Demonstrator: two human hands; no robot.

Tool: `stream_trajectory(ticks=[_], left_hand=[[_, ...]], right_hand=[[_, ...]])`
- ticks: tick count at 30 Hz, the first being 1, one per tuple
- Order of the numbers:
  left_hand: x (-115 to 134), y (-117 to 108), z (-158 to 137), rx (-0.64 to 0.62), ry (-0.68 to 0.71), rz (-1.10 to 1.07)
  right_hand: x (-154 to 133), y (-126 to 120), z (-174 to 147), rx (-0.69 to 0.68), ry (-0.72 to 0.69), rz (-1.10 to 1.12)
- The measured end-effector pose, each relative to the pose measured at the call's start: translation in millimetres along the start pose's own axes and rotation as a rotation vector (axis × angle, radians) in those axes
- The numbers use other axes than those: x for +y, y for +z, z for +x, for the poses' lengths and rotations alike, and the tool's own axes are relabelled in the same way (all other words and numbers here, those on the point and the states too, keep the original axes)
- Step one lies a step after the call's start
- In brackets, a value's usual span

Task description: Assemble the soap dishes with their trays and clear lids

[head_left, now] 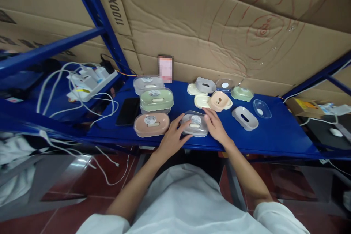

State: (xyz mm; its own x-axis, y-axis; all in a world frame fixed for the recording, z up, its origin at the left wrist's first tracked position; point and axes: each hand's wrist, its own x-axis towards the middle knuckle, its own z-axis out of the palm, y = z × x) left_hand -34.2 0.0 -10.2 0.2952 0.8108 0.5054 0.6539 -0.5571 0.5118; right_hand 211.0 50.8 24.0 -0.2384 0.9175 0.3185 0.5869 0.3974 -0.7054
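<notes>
A grey soap box [194, 125] with a clear lid and a round sticker lies at the table's front edge. My left hand [173, 136] holds its left end, thumb along the front side and fingers over the back corner. At the right end, the fingers of my right hand [214, 124] rest against the lid and rim. Left of my hands sits a pink lidded soap box [151, 128]. Behind it, a green lidded box [157, 103] is stacked on another box, with a grey lidded one [142, 83] farther back.
Loose parts lie to the right: a peach tray [219, 101], cream bases [201, 101], grey trays [245, 120], a green piece [242, 93] and clear lids [262, 109]. A black phone [128, 111] and a cabled power strip [95, 86] are left. Cardboard [175, 18] walls the back.
</notes>
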Motion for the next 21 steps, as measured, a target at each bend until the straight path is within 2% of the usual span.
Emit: stream_trajectory(ticks=[4,6,14,21], left_hand=[[-1,1,-1,0.016,0.0,-0.023],[-2,2,-2,0.029,0.014,-0.028],[-2,-1,0,0.063,-0.025,-0.092],[-3,1,0,-0.03,-0.103,-0.091]], right_hand=[[-1,-9,-20,-0.213,-0.254,-0.219],[2,-12,-25,-0.279,-0.332,-0.271],[4,-22,-14,-0.37,-0.455,-0.315],[-3,-22,-14,-0.373,-0.508,-0.334]])
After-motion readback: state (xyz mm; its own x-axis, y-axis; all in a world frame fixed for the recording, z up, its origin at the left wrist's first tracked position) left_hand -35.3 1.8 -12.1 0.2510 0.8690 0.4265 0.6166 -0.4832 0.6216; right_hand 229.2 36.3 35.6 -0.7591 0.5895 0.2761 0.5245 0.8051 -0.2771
